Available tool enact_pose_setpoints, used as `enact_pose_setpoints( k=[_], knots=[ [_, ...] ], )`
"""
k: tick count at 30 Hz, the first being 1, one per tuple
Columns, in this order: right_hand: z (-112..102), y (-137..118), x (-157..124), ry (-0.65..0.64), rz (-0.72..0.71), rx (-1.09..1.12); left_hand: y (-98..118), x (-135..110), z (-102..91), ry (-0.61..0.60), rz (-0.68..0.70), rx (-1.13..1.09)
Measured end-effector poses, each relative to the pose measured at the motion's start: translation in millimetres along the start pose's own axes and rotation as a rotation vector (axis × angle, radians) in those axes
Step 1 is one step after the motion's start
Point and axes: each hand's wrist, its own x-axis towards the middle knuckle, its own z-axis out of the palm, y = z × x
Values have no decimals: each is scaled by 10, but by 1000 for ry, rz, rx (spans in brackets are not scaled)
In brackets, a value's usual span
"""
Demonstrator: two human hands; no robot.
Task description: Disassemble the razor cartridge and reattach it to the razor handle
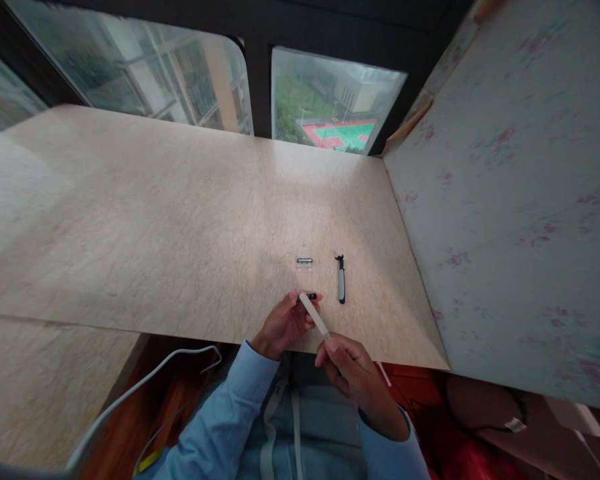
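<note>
Pale stick (314, 315) over beige windowside counter (180, 220)

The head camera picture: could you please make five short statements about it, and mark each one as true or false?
1. The right hand's grip is closed on a pale stick. True.
2. The left hand's grip is closed on the grey-and-black handle. False: it holds a small dark piece, and the handle lies on the marbled surface.
3. In the picture, the grey-and-black handle lies to the right of a small dark bar. True.
4. Both sleeves are red. False: they are light blue.
5. The wall on the right side has a floral pattern. True.
</note>
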Motion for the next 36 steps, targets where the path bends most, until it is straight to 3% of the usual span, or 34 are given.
enact_pose_setpoints(
  k=[2,8,13,18,26,29,36],
  knots=[
    [-27,-2,11,20,-50,-85,18,-3,43,27,-6,-31],
    [-66,-122,151,278,-229,-475,85,26,162,71,38,-130],
    [-89,-197,311,323,-318,-722,162,53,189,88,72,-158],
    [-171,-260,492,385,-433,-813,401,94,307,12,101,-146],
    [-281,-615,870,271,-581,-832,847,318,622,-38,125,-28],
    [-255,-690,940,292,-602,-806,907,460,556,-49,127,8],
    [-227,-671,1180,212,-545,-756,952,686,307,-39,115,48]
  ],
)
